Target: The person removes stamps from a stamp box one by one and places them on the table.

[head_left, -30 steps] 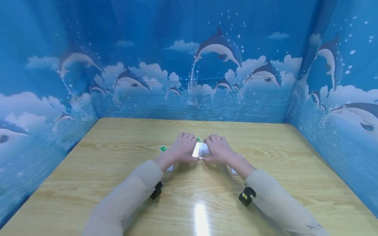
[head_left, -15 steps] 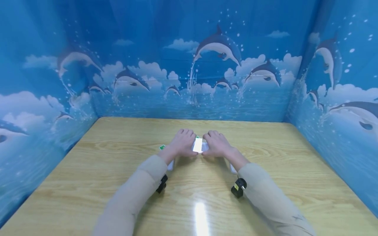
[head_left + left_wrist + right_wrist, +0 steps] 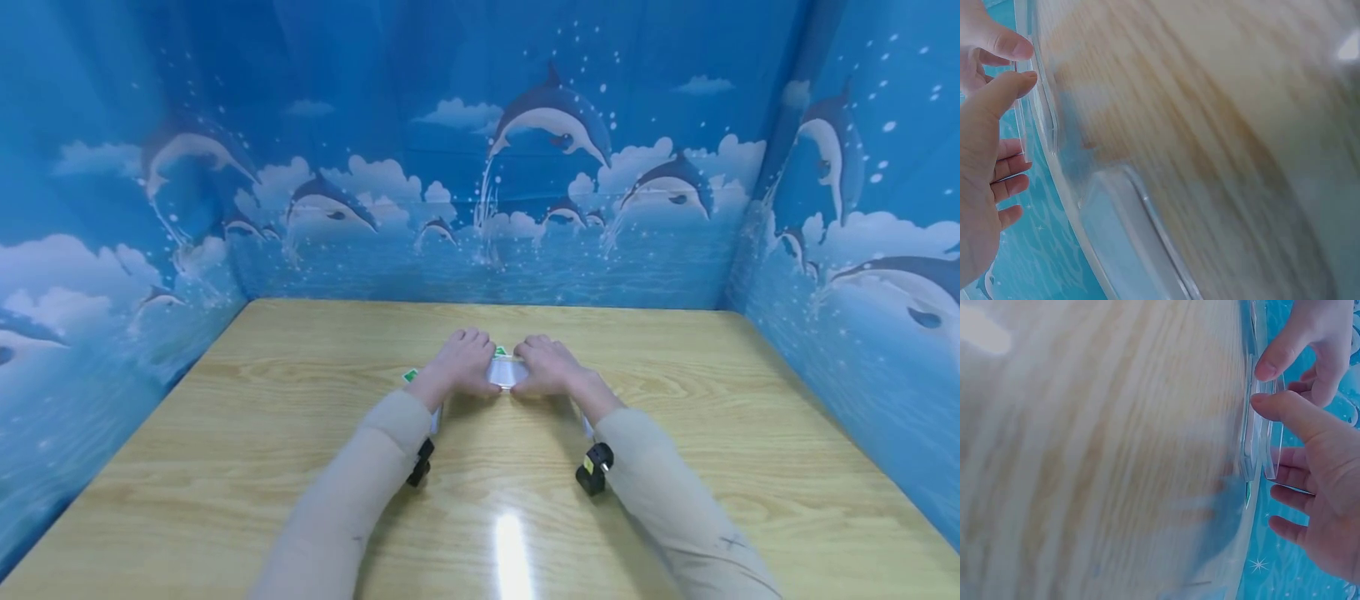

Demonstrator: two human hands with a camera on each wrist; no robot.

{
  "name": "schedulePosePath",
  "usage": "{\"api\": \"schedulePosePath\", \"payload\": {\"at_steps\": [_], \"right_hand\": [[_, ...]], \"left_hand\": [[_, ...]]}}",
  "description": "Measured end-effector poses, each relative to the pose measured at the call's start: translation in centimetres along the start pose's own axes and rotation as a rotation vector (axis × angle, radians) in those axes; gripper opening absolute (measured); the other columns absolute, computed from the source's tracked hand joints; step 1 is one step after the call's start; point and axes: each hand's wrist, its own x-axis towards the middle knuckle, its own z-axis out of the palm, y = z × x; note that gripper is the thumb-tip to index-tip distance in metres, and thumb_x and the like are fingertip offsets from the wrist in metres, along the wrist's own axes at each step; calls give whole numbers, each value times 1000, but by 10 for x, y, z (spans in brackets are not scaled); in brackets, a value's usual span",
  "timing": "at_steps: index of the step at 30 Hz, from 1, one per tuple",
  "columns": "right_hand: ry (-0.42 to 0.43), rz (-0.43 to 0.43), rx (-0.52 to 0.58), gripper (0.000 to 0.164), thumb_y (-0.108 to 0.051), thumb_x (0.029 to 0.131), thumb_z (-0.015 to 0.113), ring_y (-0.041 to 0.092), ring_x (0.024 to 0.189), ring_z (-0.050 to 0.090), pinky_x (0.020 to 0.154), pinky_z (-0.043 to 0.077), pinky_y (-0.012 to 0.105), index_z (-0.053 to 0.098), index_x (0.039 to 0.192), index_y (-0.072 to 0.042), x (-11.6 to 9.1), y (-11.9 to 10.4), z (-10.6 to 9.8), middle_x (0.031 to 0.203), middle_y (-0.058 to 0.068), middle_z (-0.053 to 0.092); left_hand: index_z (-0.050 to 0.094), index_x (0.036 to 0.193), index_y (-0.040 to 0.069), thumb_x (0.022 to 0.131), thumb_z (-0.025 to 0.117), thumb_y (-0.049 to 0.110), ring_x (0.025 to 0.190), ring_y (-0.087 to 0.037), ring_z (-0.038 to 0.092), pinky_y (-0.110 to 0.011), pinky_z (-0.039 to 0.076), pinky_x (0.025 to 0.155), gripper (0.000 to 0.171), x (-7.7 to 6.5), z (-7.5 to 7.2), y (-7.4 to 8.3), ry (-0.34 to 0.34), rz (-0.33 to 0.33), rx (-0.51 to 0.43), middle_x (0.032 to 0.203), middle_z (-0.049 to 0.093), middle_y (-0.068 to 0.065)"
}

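Observation:
Both hands meet over a clear, shallow plastic box (image 3: 1249, 440) near the middle of the table. My left hand (image 3: 467, 365) pinches the left end of a thin clear plastic lid (image 3: 507, 372), thumb at the near edge and fingers at the far side. The right hand (image 3: 549, 367) holds its right end the same way. In the right wrist view the lid stands slightly apart from the box. Another clear box (image 3: 1125, 234) lies beneath the left forearm. The head view shows part of a clear plastic piece (image 3: 587, 425) beside the right wrist.
A small green-and-white card (image 3: 410, 375) lies left of the left hand. A second green piece (image 3: 500, 352) shows just beyond the lid. The wooden table (image 3: 337, 350) ends at a blue dolphin-print curtain (image 3: 352, 242) on the far side and both flanks.
Both hands have moved slightly away from me with the lid. Its bright reflection has faded, so its tilt has changed. Both forearms have drawn inward a little.

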Motion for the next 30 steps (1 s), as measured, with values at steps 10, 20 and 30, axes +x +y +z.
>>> {"api": "schedulePosePath", "payload": {"at_steps": [10, 20, 30], "right_hand": [[-65, 24, 28, 66, -40, 75, 71, 27, 109, 46, 90, 40, 42, 52, 126, -2, 1, 1, 1, 122, 13, 52], [-90, 36, 52, 64, -40, 76, 71, 25, 106, 46, 89, 41, 41, 53, 125, -3, 4, 1, 0, 121, 12, 52], [-112, 50, 73, 62, -41, 77, 71, 23, 103, 47, 87, 42, 38, 54, 124, -5, 6, 2, 1, 119, 10, 53]], "left_hand": [[52, 125, 8, 81, 57, 59, 108, -21, 45, -39, 34, 99, 68, 2, 1, 2, -56, -7, -16, 119, 53, -7], [52, 126, 7, 83, 56, 58, 110, -22, 45, -40, 33, 101, 67, 3, 2, 3, -78, -22, -40, 120, 52, -7], [50, 128, 7, 84, 55, 56, 110, -21, 44, -39, 33, 101, 66, 3, 4, 2, -113, -43, -102, 123, 51, -7]]}}
